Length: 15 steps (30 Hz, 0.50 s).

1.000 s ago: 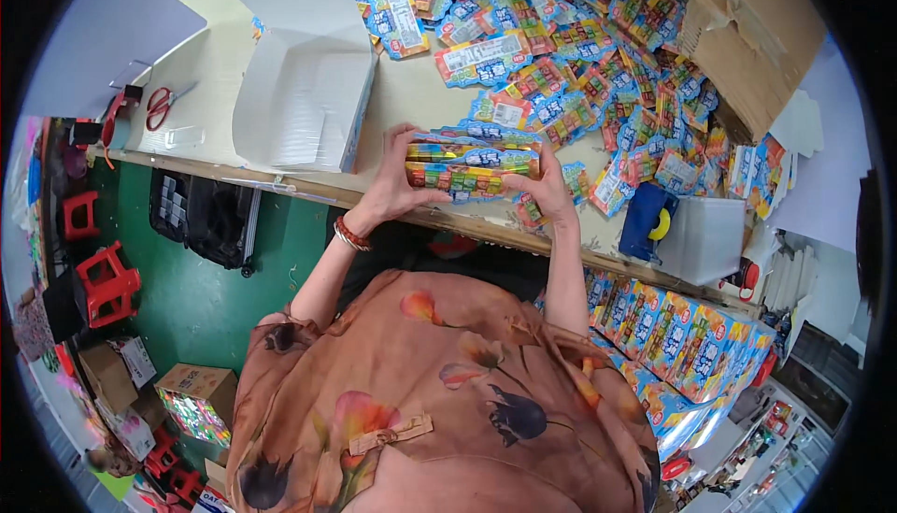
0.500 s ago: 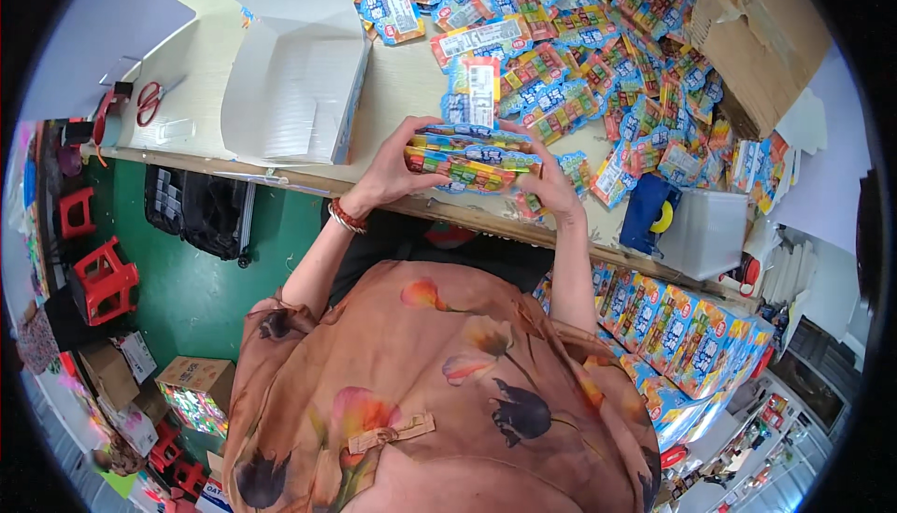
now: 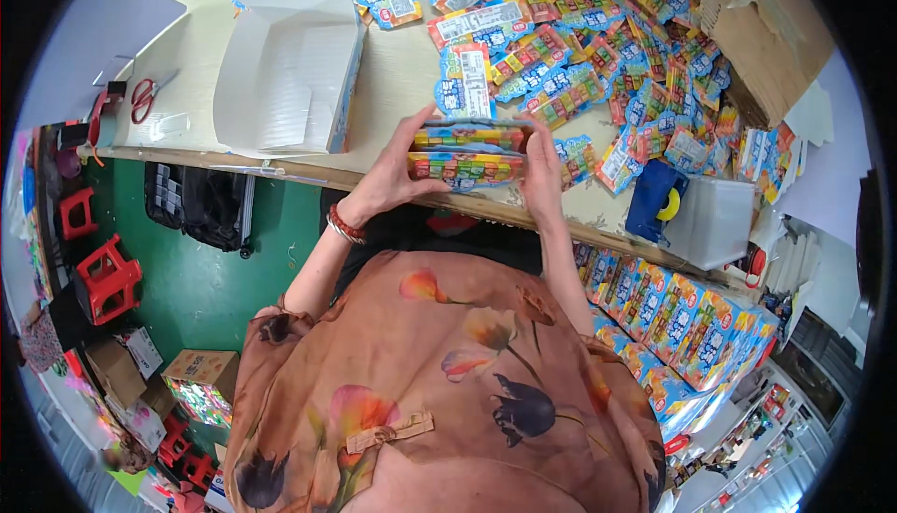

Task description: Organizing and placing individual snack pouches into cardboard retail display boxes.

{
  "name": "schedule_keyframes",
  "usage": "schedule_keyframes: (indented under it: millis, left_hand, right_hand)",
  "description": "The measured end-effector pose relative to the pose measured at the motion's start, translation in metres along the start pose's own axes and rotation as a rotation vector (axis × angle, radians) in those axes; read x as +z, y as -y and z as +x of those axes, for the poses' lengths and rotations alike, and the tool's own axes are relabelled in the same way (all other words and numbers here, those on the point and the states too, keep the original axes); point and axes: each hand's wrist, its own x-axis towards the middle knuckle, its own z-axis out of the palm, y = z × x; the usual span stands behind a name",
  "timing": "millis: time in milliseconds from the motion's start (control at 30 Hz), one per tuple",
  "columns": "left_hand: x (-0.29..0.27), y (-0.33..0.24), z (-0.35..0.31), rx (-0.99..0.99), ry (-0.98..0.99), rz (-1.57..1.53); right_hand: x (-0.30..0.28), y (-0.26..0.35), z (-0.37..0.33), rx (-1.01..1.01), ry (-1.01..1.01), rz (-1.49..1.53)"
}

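Note:
Between my two hands, at the table's near edge, is a small stack of candy packs (image 3: 467, 169) with blue wavy edges and rows of coloured pieces. My left hand (image 3: 391, 165) is closed on the stack's left end, thumb along the near face. Against the right end presses my right hand (image 3: 542, 175), its fingers running up the side. Just beyond the stack lies a single candy pack (image 3: 464, 81) with its white label upward. To the left stands an open white box (image 3: 290, 92) with its lid raised; I see nothing in it.
A big heap of loose candy packs (image 3: 598, 22) covers the far right, beside a torn cardboard carton (image 3: 771, 46). A blue tape dispenser (image 3: 649, 200) and a clear plastic container (image 3: 708, 219) sit at right. Red scissors (image 3: 143, 100) lie at left. Filled boxes (image 3: 687, 331) stand below right.
The packs in my hands have been squared into a more even stack. My right hand has moved slightly left and up, onto the stack's end.

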Motion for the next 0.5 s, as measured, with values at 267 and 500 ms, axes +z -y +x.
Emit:
schedule_keyframes:
  millis: [267,500]
  left_hand:
    - [-0.012,0.006,0.01,0.012,-0.168,0.084]
    - [-0.022,0.013,0.004,0.057,-0.104,0.184]
  right_hand:
    - [0.036,0.032,-0.005,-0.245,0.186,-0.044]
    - [0.025,0.032,-0.001,-0.581,-0.23,-0.547]
